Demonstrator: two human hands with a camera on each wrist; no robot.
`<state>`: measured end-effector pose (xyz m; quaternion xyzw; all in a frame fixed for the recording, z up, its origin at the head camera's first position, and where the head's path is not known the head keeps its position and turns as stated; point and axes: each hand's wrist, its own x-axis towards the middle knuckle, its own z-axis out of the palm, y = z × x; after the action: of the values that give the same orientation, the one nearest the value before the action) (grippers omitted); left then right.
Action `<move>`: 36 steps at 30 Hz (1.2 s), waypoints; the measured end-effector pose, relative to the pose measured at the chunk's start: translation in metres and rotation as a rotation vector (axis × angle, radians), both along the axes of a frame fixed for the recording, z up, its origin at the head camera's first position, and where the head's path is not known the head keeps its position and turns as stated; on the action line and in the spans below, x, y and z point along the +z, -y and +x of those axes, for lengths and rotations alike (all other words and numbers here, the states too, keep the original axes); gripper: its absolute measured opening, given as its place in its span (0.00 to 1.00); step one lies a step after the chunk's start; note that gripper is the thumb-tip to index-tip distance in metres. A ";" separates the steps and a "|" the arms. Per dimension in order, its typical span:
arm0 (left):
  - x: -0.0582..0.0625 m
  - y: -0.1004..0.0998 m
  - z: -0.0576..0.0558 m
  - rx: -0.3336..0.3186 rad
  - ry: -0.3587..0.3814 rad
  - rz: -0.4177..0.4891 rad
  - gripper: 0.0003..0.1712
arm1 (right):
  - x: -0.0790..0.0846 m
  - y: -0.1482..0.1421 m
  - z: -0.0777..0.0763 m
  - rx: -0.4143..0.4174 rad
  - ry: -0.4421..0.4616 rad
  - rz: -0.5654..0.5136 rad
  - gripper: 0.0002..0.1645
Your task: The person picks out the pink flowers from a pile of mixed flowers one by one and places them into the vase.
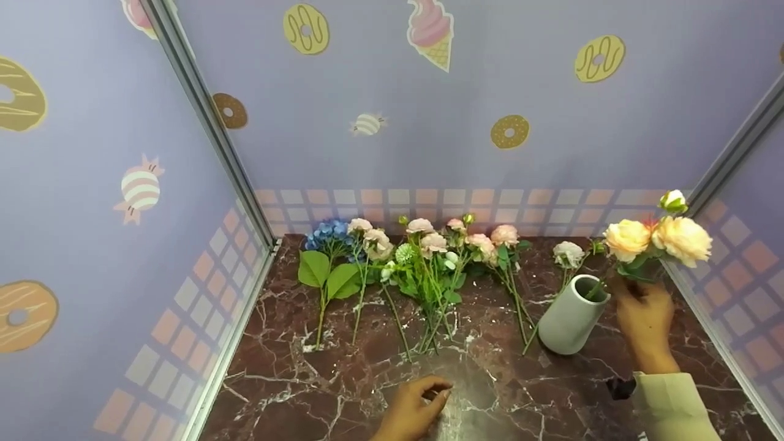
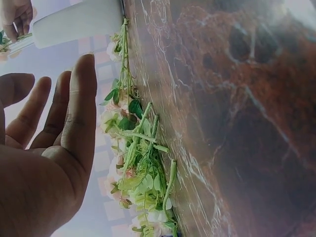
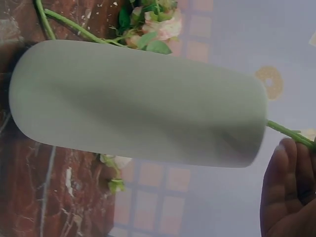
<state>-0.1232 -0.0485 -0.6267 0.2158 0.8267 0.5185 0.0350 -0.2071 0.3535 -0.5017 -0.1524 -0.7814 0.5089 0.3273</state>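
Observation:
At the right of the head view my right hand (image 1: 646, 312) grips the stem of a peach-yellow flower spray (image 1: 681, 240) with two large blooms and a bud. The stem's lower part (image 3: 284, 129) enters the mouth of a pale grey-white vase (image 3: 138, 101), with my fingers close beside the rim. The vase stands on the table; its inside is mostly hidden. My left hand (image 1: 415, 405) is loosely curled above the front of the table and holds nothing. In the left wrist view the fingers (image 2: 81, 108) are relaxed, with no object between them.
Flower stems lie across the back of the dark red marbled table (image 1: 343, 398): a blue hydrangea (image 1: 331, 237), green sprays (image 1: 422, 285), pink blooms (image 1: 505, 236). A whitish flower (image 1: 568, 254) lies behind the vase. Patterned walls (image 1: 478, 159) enclose the back and sides.

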 end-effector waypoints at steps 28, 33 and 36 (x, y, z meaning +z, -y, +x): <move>-0.002 0.004 0.000 0.034 -0.025 0.017 0.09 | -0.024 -0.006 -0.004 -0.048 0.026 -0.080 0.20; 0.000 0.007 0.001 0.041 0.068 0.028 0.10 | -0.021 -0.005 -0.004 -0.040 0.000 -0.130 0.20; -0.002 0.010 0.000 0.049 0.117 0.038 0.11 | -0.022 -0.007 -0.005 -0.022 0.008 -0.162 0.15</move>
<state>-0.1229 -0.0585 -0.6283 0.1652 0.8183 0.5465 0.0666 -0.2126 0.3604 -0.5238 -0.1892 -0.7373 0.5662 0.3163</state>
